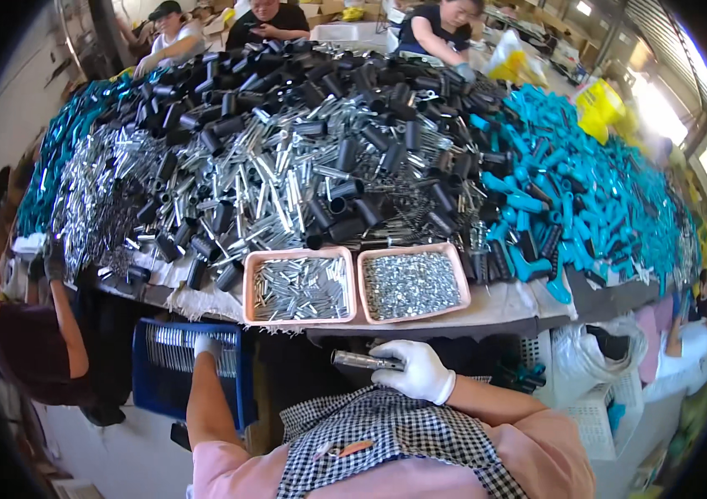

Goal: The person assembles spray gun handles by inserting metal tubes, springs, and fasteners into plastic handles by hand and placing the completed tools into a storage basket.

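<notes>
My right hand [417,372], in a white glove, is closed round one end of a shiny metal tube [360,360] in front of my checked apron. The tube's other end points left, showing a dark opening. My left hand [207,344], also gloved, reaches down to a blue crate [147,392] at my left. Thin metal rods [172,348] lie side by side in that crate, and my left hand is over them. Its fingers are too small and hidden to show whether they grip a rod.
Two pink trays of small metal pins [299,287] and small metal pieces [411,283] stand at the table edge. Behind rise heaps of metal rods, black tubes [345,154] and teal handles [536,191]. A white basket [590,424] stands right. Other people work around the table.
</notes>
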Demonstrator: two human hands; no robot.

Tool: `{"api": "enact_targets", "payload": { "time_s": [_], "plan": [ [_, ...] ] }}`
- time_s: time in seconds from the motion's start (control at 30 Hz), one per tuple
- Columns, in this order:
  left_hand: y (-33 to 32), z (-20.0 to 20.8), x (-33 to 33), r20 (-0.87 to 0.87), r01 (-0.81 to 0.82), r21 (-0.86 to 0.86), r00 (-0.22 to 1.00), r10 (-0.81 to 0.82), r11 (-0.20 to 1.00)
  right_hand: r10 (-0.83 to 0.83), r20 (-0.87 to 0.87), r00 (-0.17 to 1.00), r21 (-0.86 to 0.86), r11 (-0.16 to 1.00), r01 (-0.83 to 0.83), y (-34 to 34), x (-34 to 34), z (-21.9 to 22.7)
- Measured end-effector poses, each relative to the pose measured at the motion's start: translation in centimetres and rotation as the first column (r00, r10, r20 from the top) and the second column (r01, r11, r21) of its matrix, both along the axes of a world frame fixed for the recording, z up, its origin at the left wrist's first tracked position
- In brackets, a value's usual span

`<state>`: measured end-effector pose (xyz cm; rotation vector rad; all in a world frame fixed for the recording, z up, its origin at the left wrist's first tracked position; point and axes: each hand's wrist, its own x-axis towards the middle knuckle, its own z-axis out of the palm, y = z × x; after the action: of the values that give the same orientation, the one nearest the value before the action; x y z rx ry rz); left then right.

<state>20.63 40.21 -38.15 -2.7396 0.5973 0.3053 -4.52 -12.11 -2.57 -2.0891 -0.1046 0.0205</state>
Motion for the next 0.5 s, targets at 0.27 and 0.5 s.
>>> {"api": "enact_targets", "payload": {
  "time_s": [0.27, 0.5],
  "plan": [
    [-14.9, 28.0, -10.5, -0.747, -0.639, -0.617, 0.66, 0.085, -0.46, -0.017, 0.259, 0.966, -0.208, 0.975, 0.073, -2.5, -1.0, -0.4],
    [-28.5, 37.7, -17.1, -0.714, -0.575, -0.566, 0.701, 0.002, -0.59, -0.047, 0.279, 0.959, -0.133, 0.987, 0.087, -3.1, -2.2, -1.2]
  ]
}}
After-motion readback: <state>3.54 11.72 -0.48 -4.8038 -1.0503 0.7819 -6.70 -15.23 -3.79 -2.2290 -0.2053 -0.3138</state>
